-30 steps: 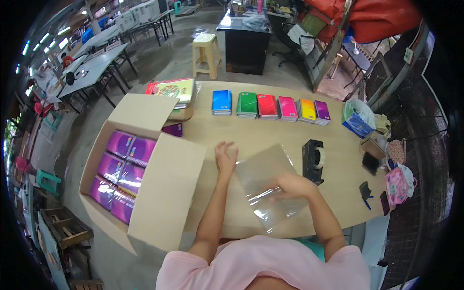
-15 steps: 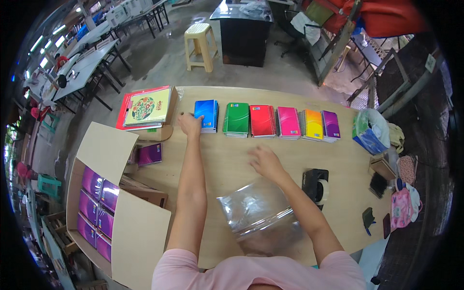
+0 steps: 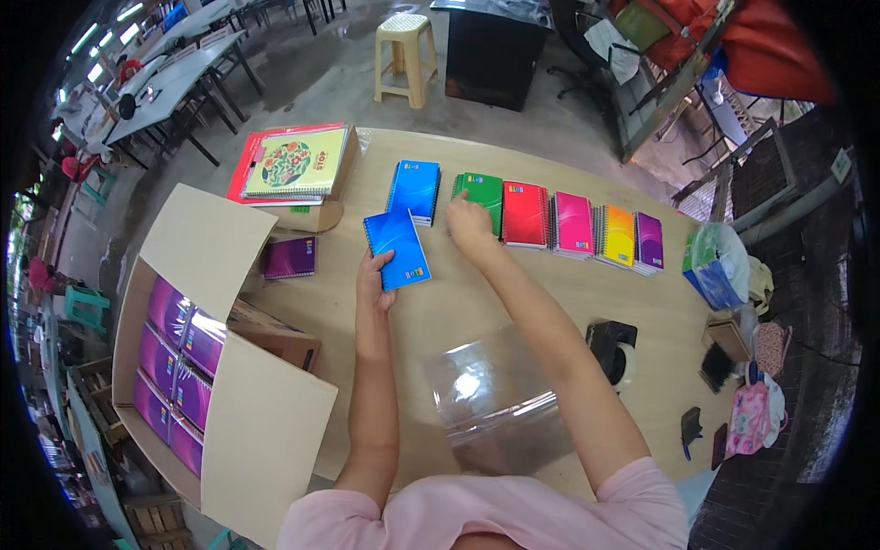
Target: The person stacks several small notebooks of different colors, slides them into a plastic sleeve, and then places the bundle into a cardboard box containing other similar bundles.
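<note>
Head view: left hand [image 3: 371, 284] grips a blue notebook [image 3: 397, 248]; right hand [image 3: 469, 227], fingers loosely curled, touches the green notebook [image 3: 486, 194]; clear bags [image 3: 495, 403] nearby.

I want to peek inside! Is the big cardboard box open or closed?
Open. The cardboard box has its flaps spread wide, and rows of purple notebooks show inside it.

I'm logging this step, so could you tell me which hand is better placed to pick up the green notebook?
Probably the right hand: it rests on the green notebook, while the left hand holds a blue notebook.
</note>
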`<state>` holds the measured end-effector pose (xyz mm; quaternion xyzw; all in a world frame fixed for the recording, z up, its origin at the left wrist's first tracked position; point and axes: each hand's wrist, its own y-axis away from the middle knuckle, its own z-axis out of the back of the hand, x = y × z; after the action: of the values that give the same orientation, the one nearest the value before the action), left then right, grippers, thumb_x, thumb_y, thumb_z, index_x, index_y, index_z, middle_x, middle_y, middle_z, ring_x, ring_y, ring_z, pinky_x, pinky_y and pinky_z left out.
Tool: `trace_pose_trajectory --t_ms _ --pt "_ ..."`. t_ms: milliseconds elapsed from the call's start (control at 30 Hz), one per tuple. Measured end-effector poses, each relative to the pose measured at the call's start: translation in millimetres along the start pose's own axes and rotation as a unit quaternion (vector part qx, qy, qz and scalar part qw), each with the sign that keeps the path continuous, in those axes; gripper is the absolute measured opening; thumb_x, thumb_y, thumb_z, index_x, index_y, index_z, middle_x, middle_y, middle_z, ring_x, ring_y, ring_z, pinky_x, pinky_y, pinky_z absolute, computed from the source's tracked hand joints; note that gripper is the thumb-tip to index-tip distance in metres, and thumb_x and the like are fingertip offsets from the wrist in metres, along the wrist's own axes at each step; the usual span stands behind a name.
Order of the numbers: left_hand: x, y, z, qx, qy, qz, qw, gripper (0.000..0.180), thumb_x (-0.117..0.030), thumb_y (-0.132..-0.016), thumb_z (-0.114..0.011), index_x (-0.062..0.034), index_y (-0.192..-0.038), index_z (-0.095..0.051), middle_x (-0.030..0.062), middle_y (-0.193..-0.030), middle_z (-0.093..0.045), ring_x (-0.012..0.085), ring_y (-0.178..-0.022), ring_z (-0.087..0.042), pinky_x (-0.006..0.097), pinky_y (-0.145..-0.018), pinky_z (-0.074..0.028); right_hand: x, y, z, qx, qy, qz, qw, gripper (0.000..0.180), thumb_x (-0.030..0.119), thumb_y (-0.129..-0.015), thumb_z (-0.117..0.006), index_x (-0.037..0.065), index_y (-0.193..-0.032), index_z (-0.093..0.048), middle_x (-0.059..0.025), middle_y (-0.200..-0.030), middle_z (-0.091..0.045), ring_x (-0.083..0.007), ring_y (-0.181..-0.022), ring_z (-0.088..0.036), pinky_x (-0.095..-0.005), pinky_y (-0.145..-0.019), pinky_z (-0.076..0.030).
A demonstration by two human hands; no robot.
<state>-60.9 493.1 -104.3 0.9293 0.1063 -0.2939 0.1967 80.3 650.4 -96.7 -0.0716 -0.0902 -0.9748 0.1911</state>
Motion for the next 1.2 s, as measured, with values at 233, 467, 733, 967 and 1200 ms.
trace_pose_trajectory --t_ms 233,467,733,967,1200 --pt "21 37 9 -0.033 -0.081 0.015 0.996 0.055 0.004 -0.085 -0.053 -0.0008 -0.138 -0.041 0.0165 -0.12 -0.06 0.0281 -0.102 -0.064 0.042 -0.089 -0.056 18 10 -8 -0.186 0.241 -0.044 0.952 0.064 0.012 -0.086 -0.058 -0.018 -0.137 -0.032 -0.0244 -0.09 -0.069 -0.0355 -0.084 -0.071 -0.049 -0.065 -0.059" --pt "27 79 42 0.027 -0.081 0.103 0.991 0.056 -0.001 -0.084 -0.058 -0.0013 -0.138 -0.041 0.016 -0.122 -0.059 0.029 -0.108 -0.062 0.043 -0.092 -0.055 -2 34 84 -0.13 -0.063 -0.001 0.989 0.06 -0.001 -0.076 -0.06 -0.014 -0.132 -0.043 -0.0264 -0.086 -0.068 -0.039 -0.077 -0.07 -0.0467 -0.07 -0.057" --pt "53 82 5 0.172 0.087 0.35 0.917 0.05 -0.02 -0.093 -0.06 0.0001 -0.136 -0.043 0.0164 -0.122 -0.061 0.0247 -0.108 -0.063 0.038 -0.086 -0.057 -72 181 76 -0.012 -0.171 0.495 0.852 0.047 -0.005 -0.07 -0.062 0.01 -0.115 -0.068 -0.0131 -0.124 -0.063 -0.0321 -0.12 -0.057 -0.047 -0.104 -0.042" --pt "101 89 14 0.158 0.025 0.314 0.936 0.043 -0.018 -0.093 -0.06 -0.0013 -0.131 -0.048 0.0145 -0.116 -0.064 0.0236 -0.1 -0.066 0.036 -0.084 -0.057 -129 122 50 -0.176 -0.218 0.042 0.959 0.037 0.022 -0.077 -0.074 -0.001 -0.106 -0.066 -0.0179 -0.113 -0.063 -0.0364 -0.114 -0.054 -0.0466 -0.1 -0.044" --pt "93 90 -10 0.074 -0.104 0.168 0.977 0.043 -0.016 -0.094 -0.06 -0.0017 -0.132 -0.045 0.0121 -0.119 -0.061 0.0228 -0.103 -0.064 0.039 -0.086 -0.057 -81 46 42 -0.106 0.08 -0.046 0.99 0.066 0.044 -0.064 -0.086 -0.007 -0.1 -0.063 -0.0164 -0.102 -0.066 -0.0332 -0.102 -0.061 -0.0482 -0.087 -0.05"
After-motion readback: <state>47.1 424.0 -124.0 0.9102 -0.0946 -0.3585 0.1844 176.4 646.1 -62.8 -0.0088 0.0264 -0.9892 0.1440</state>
